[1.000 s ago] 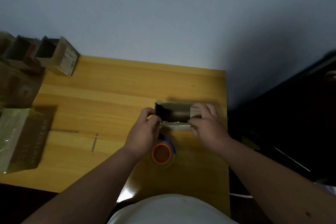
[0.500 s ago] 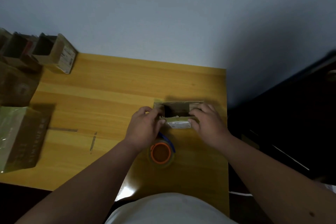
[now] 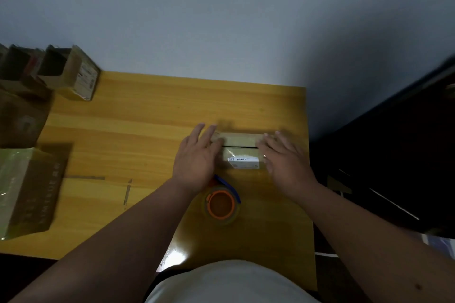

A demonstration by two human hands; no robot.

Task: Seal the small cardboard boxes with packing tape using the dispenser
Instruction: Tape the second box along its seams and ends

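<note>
1. Head view: the small cardboard box (image 3: pixel 240 149) is sitting toward the right of the wooden table (image 3: pixel 147 115), flaps folded shut with a dark seam showing between them.
2. Left hand (image 3: pixel 197 157) is pressing flat on the box's left end, fingers straight, gripping nothing.
3. Right hand (image 3: pixel 285 157) is doing likewise on the right end, fingers straight.
4. Tape dispenser (image 3: pixel 221 204), orange-cored, is lying just near of the box, between the forearms.
5. More boxes (image 3: pixel 73 74) are waiting far left.
</note>
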